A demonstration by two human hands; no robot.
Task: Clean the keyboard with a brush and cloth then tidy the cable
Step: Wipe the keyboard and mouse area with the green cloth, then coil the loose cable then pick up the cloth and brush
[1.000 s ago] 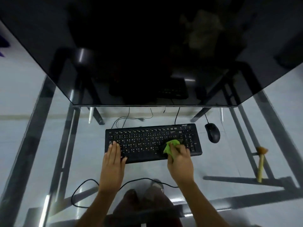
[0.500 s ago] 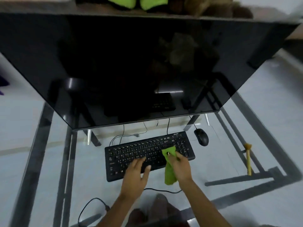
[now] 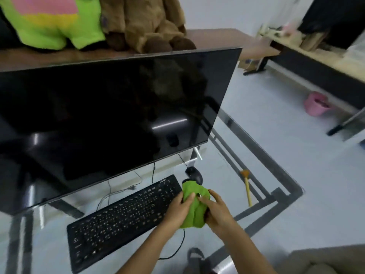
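A black keyboard lies on the glass desk, slanted from lower left to upper right. A green cloth is held over the keyboard's right end between both hands. My left hand grips its left side and my right hand grips its right side. A brush with a yellow handle and orange head lies on the desk to the right, apart from both hands. The keyboard's black cable loops below the keyboard near the desk's front edge.
A large dark monitor stands behind the keyboard. A black mouse sits just beyond the cloth. Plush toys rest on a shelf behind the monitor. A pink bucket stands on the floor at the right.
My left hand left the keys and came over to the cloth, so both hands now hold it at the keyboard's right end. The camera has swung up and to the right.
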